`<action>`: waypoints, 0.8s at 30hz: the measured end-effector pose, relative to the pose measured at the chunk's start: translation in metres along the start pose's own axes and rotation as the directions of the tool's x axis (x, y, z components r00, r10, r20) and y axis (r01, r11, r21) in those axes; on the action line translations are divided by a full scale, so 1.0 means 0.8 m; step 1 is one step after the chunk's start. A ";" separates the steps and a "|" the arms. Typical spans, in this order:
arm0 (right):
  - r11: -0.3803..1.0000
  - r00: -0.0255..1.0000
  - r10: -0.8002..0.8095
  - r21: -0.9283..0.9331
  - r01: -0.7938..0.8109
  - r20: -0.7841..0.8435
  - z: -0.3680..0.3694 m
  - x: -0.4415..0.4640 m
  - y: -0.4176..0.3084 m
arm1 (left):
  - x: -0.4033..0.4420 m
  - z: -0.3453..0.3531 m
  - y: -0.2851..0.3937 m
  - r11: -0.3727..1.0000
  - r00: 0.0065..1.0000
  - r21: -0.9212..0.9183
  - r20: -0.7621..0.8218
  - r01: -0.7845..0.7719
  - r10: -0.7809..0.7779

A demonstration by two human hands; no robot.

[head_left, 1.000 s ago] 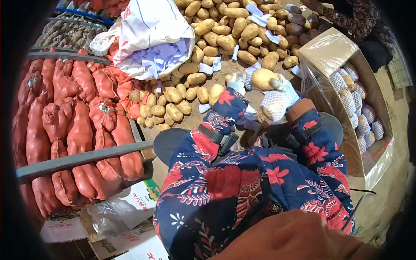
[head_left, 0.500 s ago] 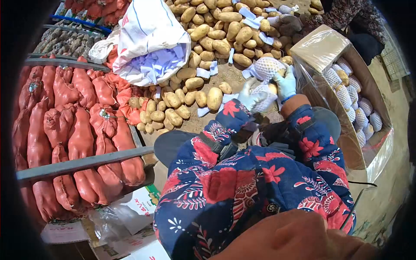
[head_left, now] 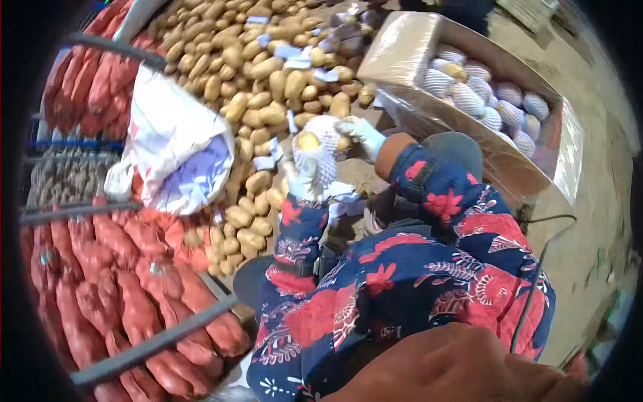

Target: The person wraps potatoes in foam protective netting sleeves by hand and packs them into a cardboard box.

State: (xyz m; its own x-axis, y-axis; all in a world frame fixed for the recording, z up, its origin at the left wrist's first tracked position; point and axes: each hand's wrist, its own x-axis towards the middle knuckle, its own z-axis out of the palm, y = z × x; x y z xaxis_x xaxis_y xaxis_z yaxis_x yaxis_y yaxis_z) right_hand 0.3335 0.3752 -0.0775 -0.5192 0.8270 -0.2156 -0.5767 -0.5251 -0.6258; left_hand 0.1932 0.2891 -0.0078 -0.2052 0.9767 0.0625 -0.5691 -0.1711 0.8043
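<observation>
My gloved left hand [head_left: 305, 181] is closed around a potato [head_left: 308, 141] in a white foam net, its yellow end showing at the top. Just right of it, a second netted potato [head_left: 324, 128] is gripped by my gloved right hand [head_left: 364, 137], with a bit of bare potato by the fingertips. The two nets touch, so the line between them is hard to make out. Beneath my hands lie pale foam pieces [head_left: 343, 199] on the ground. A heap of loose potatoes [head_left: 264, 67] spreads out beyond them.
A plastic-wrapped carton [head_left: 462, 137] with several netted potatoes stands to the right. At the left are a white sack [head_left: 175, 120] of folded foam nets and red mesh bags [head_left: 127, 295] behind a metal bar [head_left: 157, 340]. A cable [head_left: 536, 268] runs along my right side.
My view has swung to the right, so the carton, heap and sack sit elsewhere in it. Both hands still hold netted potatoes, and my right hand is farther from the left.
</observation>
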 end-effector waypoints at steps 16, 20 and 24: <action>0.715 0.911 -0.403 0.651 0.255 0.086 0.045 -0.167 -0.124 | 0.015 0.092 -0.019 0.853 0.951 0.516 0.297 -0.079 -0.092; 0.723 0.849 -0.488 0.451 0.523 -0.202 -0.038 -0.270 -0.217 | -0.013 0.002 0.083 0.398 0.754 0.829 0.538 -0.392 -0.377; 0.753 0.785 -0.599 -0.443 0.486 -0.158 -0.177 -0.334 -0.305 | -0.019 -0.071 0.205 0.063 0.936 0.997 0.056 -0.037 -0.348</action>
State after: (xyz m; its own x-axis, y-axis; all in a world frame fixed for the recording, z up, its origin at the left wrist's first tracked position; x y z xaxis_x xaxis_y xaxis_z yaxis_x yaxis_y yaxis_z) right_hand 0.7023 0.3107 0.0271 0.0379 0.9955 0.0872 -0.4077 0.0951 -0.9082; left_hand 0.0576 0.2391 0.0895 0.0512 0.9808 -0.1883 0.7657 0.0825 0.6379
